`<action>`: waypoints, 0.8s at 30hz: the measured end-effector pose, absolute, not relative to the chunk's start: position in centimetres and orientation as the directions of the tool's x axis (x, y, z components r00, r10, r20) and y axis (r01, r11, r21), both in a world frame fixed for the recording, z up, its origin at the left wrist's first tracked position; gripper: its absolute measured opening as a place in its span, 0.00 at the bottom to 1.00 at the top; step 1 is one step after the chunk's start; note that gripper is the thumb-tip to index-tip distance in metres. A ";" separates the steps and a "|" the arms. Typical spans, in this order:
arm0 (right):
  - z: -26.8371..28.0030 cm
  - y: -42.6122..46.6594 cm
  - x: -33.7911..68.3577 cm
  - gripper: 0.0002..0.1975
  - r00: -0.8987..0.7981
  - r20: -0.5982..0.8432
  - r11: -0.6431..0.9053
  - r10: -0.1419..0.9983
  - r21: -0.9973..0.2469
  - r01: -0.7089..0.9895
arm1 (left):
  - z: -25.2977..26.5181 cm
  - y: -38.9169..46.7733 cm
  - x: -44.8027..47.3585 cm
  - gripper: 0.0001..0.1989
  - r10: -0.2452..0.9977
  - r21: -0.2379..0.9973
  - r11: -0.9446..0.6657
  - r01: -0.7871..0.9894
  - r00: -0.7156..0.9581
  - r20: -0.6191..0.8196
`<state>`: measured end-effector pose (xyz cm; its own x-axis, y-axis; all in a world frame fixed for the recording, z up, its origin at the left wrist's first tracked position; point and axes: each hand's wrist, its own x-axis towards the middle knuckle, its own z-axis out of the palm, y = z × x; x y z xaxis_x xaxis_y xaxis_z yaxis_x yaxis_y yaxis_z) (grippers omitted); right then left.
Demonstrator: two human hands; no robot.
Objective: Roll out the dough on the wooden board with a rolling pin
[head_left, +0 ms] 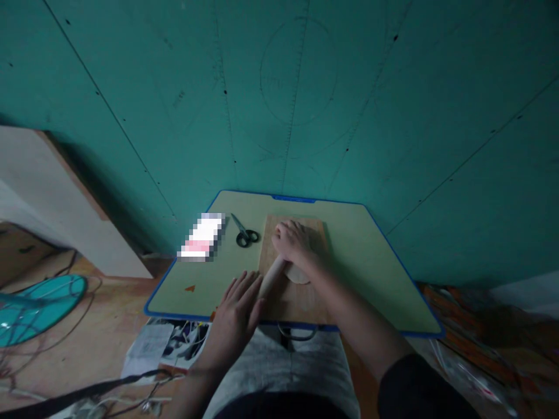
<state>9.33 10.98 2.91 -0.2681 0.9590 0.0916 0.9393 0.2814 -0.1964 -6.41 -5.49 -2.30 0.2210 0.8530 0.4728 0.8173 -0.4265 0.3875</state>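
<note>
A pale wooden rolling pin (273, 276) lies slantwise over a wooden board (279, 311). Its near end runs between the thumb and fairly straight fingers of my left hand (238, 308), which holds it at the board's left edge. My right hand (293, 240) is wrapped over the pin's far end, fingers curled and hiding that end. Under the pin and my right wrist is a thin, rounded sheet of dough (297, 274), partly covered. Black-handled scissors (245, 234) lie left of the board, blades spread slightly and pointing away.
The board rests on a small pale table (375, 273) with a blue rim, against a green wall (297, 105). A pixelated flat object (203, 237) and a small orange scrap (190, 288) are on its left side. Cables and a teal round stool (52, 302) occupy the left floor.
</note>
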 end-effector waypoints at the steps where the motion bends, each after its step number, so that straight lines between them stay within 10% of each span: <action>1: 3.0 11.0 9.0 0.14 -0.263 0.092 0.277 0.960 -0.201 0.940 | -2.3 -5.4 -6.6 0.20 0.857 0.383 -0.418 0.824 0.218 0.467; 24: -0.2 8.9 15.9 0.14 -0.335 0.301 0.436 0.893 -0.393 0.809 | -0.6 -5.7 -5.0 0.26 0.794 0.390 -0.538 0.747 0.294 0.531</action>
<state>15.87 8.88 -0.18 -0.3353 0.8929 0.3006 0.8092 0.4364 -0.3935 -4.97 -5.73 -0.65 0.2944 0.7944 0.5313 0.7473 -0.5379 0.3902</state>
